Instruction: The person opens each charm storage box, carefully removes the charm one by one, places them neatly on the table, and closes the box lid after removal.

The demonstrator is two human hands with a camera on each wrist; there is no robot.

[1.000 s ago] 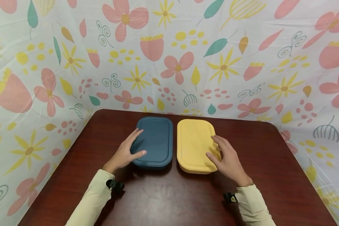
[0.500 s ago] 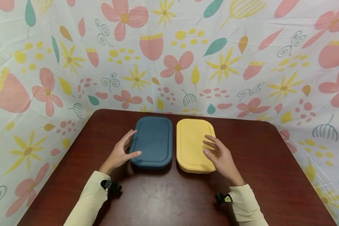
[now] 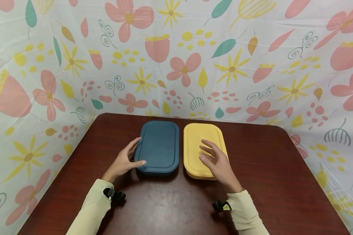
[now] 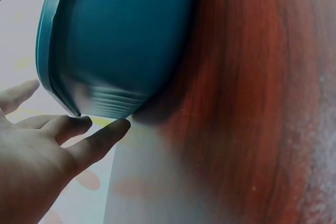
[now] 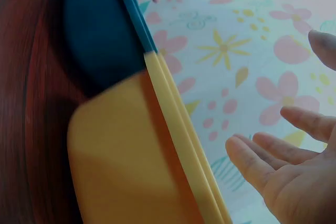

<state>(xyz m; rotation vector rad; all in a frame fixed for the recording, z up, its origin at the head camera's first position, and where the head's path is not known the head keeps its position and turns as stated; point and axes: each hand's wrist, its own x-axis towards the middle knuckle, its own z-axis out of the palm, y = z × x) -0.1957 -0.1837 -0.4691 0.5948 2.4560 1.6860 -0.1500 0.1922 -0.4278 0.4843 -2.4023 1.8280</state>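
Note:
A dark blue lidded food container lies on the table, left of a yellow lidded food container; a narrow gap parts them. My left hand is at the blue one's left side, thumb toward its near corner and fingers spread. In the left wrist view, the fingertips are right at the ridged end wall below the lid's rim. Above the yellow lid hovers my right hand, fingers loosely bent and holding nothing. The right wrist view shows a visible space between those fingers and the lid's edge.
Both containers stand toward the back of a dark reddish-brown wooden table. Behind and beside it hangs a white cloth printed with flowers and leaves. A black strap device is on each wrist.
My right hand has moved left, from the yellow container's right edge to over its lid. My left hand has drawn back slightly leftward from the blue lid. Both containers stay put.

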